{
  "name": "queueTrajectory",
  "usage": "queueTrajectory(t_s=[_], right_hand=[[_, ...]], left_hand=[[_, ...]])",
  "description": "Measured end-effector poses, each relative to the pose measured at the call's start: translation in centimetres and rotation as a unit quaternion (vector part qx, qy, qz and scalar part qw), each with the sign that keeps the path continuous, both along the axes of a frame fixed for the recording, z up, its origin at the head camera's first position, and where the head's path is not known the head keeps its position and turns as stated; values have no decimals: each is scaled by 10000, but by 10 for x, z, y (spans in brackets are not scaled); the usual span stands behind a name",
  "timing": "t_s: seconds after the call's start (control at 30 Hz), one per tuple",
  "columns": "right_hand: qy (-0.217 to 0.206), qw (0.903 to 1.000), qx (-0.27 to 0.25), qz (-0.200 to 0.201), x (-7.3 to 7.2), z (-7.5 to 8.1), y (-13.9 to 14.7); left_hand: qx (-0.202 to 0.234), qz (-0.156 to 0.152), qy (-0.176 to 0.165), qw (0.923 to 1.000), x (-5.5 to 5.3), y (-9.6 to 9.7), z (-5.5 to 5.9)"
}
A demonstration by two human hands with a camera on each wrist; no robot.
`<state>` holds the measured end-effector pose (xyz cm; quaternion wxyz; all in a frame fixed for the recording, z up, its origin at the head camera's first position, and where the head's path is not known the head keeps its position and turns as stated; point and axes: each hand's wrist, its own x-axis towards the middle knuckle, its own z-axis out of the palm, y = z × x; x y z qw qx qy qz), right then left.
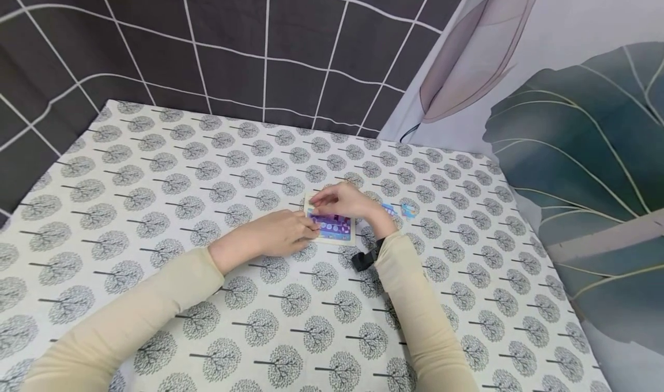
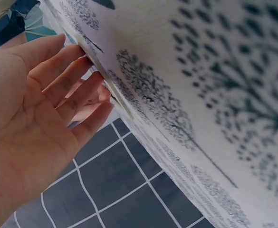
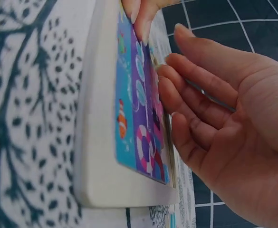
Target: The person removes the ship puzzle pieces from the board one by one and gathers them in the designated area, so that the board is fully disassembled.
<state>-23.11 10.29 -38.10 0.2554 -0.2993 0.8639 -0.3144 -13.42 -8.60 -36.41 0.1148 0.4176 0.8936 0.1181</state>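
Note:
A small cream-bordered board (image 1: pixel 336 242) with a colourful sea picture (image 3: pixel 129 137), like a tray puzzle, lies flat on the table. Clownfish and a pink-and-white swim ring show on it in the right wrist view. My left hand (image 1: pixel 284 232) rests at the board's left side, fingertips pressing on the picture. In the left wrist view its fingers (image 2: pixel 74 66) lie loosely bent along the board's edge (image 2: pixel 122 105). Over the far part of the picture is my right hand (image 1: pixel 346 200), its fingers (image 3: pixel 169 95) gently bent with fingertips on the surface, thumb apart.
Just right of the right hand, blue picture pieces (image 1: pixel 408 208) lie on the tree-print tablecloth (image 1: pixel 290 300). A dark gridded cloth (image 1: pixel 228 40) hangs behind the table. Leaf-patterned drapery (image 1: pixel 586 127) stands at the right. A black strap device (image 1: pixel 365 259) sits on the right wrist.

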Motion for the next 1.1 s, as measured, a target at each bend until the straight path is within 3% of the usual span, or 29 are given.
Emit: queueTrajectory(t_s=[0.23, 0.53, 0.8, 1.1], right_hand=[[317, 9986, 413, 55, 0, 0, -5], [315, 9955, 882, 121, 6, 10, -14], [908, 9851, 1334, 594, 5, 17, -21], [1012, 9865, 986, 824, 10, 23, -19]], left_hand=[[-127, -15, 47, 9999, 1, 2, 2], [-177, 87, 178, 9996, 6, 4, 1], [-338, 286, 73, 9990, 7, 10, 4], [-343, 284, -142, 9989, 7, 6, 4]])
